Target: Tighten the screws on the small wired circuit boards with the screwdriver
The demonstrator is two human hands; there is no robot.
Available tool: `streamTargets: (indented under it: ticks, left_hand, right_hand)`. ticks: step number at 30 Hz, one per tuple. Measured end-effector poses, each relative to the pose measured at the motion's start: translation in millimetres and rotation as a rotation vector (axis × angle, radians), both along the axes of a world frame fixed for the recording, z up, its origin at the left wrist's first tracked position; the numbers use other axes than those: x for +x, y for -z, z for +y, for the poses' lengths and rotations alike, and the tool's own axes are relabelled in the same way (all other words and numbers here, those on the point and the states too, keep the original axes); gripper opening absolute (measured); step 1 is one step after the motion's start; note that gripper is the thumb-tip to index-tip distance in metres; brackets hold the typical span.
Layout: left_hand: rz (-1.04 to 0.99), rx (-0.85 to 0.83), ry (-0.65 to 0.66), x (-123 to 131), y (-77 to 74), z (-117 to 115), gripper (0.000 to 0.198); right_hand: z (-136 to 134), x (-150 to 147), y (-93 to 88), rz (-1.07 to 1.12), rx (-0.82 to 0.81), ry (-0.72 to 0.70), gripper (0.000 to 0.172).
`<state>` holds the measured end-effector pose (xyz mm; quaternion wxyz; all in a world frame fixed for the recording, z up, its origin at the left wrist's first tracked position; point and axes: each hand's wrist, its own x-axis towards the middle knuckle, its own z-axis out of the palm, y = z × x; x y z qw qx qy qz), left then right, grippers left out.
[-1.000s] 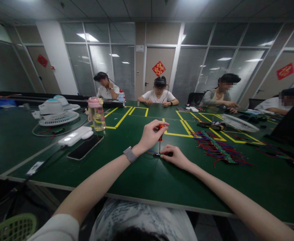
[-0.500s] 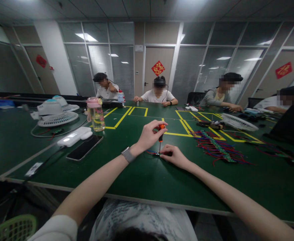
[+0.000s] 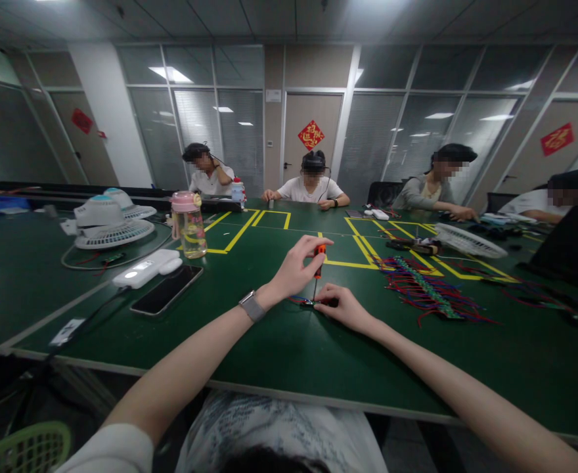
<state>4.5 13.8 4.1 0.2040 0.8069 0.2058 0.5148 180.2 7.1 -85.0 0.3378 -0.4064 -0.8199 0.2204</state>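
My left hand (image 3: 295, 267) is closed round the orange handle of a small screwdriver (image 3: 318, 257), held upright with its tip down on a small dark connector with coloured wires (image 3: 307, 302) on the green table (image 3: 289, 355). My right hand (image 3: 344, 306) lies on the table just right of the tip, fingers pinched on that connector. A grey watch (image 3: 251, 305) sits on my left wrist.
A pile of coloured wire assemblies (image 3: 424, 289) lies to the right. On the left are a black phone (image 3: 167, 289), a white power bank (image 3: 146, 268), a pink-lidded bottle (image 3: 188, 224) and two fans (image 3: 109, 220). Several people sit at the far side.
My left fingers have shifted slightly on the screwdriver handle, as in turning it. My right hand stays in place on the connector.
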Motion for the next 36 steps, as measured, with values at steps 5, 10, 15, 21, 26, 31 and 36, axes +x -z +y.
streamTargets:
  ticks: [5,10,15,21,26,31,36]
  left_hand:
    - [-0.055,-0.109,0.007,-0.9,4.8,6.1,0.028]
    - [-0.067,-0.07,-0.01,-1.4,4.9,5.9,0.023]
    - [-0.123,-0.184,0.11,1.7,5.4,4.4,0.026]
    - [-0.087,-0.115,0.068,0.7,5.2,1.2,0.023]
    - [-0.047,-0.023,0.012,2.0,2.9,-5.5,0.022]
    - [0.053,0.004,0.013,1.4,0.3,-8.6,0.027]
    - [0.045,0.038,-0.028,-0.2,-0.4,-9.6,0.025]
  right_hand:
    - [-0.3,0.0,0.2,0.007,-0.011,0.002,0.014]
    - [0.3,0.3,1.0,0.0,0.009,0.003,0.014]
    - [0.2,0.2,0.8,-0.006,0.021,0.003,0.015]
    - [-1.9,-0.6,-1.3,-0.002,0.026,0.005,0.014]
    - [-3.9,-1.3,-3.8,-0.012,0.034,0.014,0.014]
    - [-5.1,-2.1,-5.5,-0.016,0.036,0.018,0.014]
    - [-4.0,-1.4,-3.9,-0.021,0.049,0.019,0.012]
